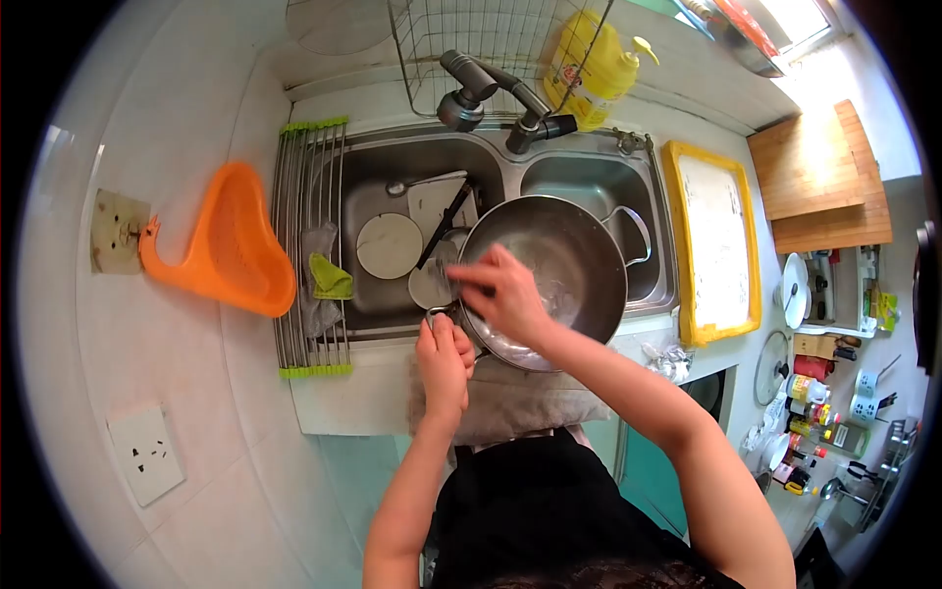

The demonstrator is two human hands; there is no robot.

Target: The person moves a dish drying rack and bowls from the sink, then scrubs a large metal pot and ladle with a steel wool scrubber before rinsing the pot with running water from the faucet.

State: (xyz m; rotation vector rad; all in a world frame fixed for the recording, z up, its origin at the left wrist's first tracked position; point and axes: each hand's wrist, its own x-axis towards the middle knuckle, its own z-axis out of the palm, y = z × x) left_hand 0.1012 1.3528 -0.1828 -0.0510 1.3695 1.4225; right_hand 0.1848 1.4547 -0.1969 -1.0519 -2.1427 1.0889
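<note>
A large stainless steel pot [579, 265] with two loop handles rests tilted over the sink, mostly across the right basin and the divider. My left hand [446, 363] is closed around its near-left handle. Over the pot's left rim is my right hand [505, 296], fingers bent and slightly blurred, with a greyish thing at the fingertips that I cannot make out. Just left of these fingers, the left basin [368, 162] holds a round white plate [390, 245], a black-handled knife [444, 224], a spoon [422, 183] and some bowls, partly hidden.
A dark faucet [525, 113] stands behind the basins, near a yellow detergent bottle [589, 79] and wire rack. A roll-up drying rack [309, 196] with a green cloth [331, 279] lies left. An orange strainer [235, 250] hangs on the wall. A yellow-rimmed tray [716, 236] sits right.
</note>
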